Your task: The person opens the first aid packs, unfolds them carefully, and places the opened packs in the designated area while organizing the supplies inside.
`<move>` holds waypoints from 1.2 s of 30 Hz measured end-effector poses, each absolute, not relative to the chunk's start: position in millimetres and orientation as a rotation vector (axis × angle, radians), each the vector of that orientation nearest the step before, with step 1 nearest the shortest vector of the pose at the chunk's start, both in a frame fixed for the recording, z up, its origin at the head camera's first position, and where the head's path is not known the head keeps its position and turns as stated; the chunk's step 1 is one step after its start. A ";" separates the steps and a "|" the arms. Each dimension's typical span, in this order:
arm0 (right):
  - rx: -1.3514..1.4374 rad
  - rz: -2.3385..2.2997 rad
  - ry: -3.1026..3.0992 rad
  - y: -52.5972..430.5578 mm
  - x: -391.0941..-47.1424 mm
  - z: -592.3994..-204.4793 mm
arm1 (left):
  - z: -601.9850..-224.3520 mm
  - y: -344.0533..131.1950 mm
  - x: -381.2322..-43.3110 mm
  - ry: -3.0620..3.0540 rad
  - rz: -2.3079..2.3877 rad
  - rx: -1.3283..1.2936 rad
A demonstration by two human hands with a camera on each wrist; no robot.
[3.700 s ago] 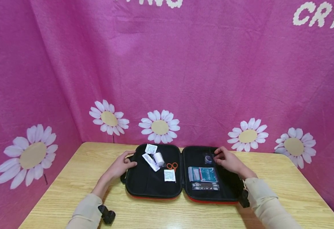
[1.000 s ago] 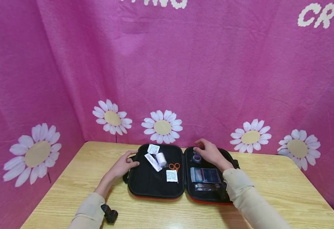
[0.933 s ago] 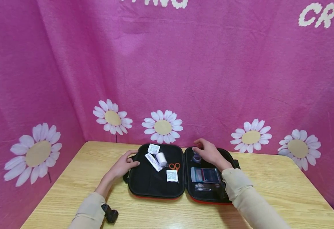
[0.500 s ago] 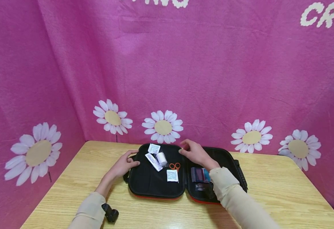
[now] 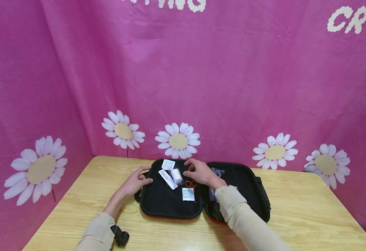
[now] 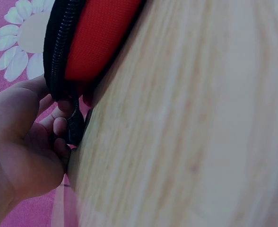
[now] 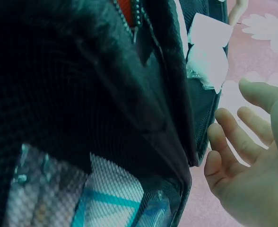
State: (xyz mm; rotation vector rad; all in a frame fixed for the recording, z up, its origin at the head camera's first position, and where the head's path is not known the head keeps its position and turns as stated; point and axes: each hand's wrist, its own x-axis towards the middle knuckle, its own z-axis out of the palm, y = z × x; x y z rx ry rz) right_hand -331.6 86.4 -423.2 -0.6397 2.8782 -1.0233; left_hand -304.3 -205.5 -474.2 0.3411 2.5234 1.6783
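Note:
A black-lined, red-shelled first-aid case [image 5: 162, 208] lies unfolded on the table. My left hand [image 5: 134, 180] grips its left edge, thumb on the rim; in the left wrist view the fingers curl around the edge by a black strap [image 6: 75, 124]. My right hand [image 5: 200, 171] hovers near the hinge, beside orange-handled scissors [image 5: 191, 184]. Its fingers are loosely bent with nothing between them in the right wrist view. In the left half lie a white bandage roll [image 5: 176, 176], a long white packet [image 5: 167, 179] and two square sachets, one upper [image 5: 168, 164], one lower [image 5: 188, 194].
The case's right half [image 5: 248, 195] holds packets behind mesh [image 7: 113, 194], partly hidden by my right forearm. A wooden table [image 5: 308, 209] lies beneath. A pink curtain [image 5: 226, 87] with daisies hangs behind it.
My right hand has moved left, from the right half's outer side, across its top, to the hinge and the left half. My left hand has stayed on the case's edge.

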 end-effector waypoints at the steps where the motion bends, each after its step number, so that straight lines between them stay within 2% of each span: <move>1: -0.635 -1.015 2.879 85.1 -331.3 -424.3 | -474.6 -205.3 -304.2 2.522 1.676 0.346; 22: -0.786 -0.703 2.804 67.2 -333.8 -429.2 | -475.6 -205.8 -304.3 2.521 1.660 0.315; 36: -0.804 -0.743 2.928 75.6 -329.4 -419.7 | -469.4 -202.2 -301.4 2.525 1.661 0.339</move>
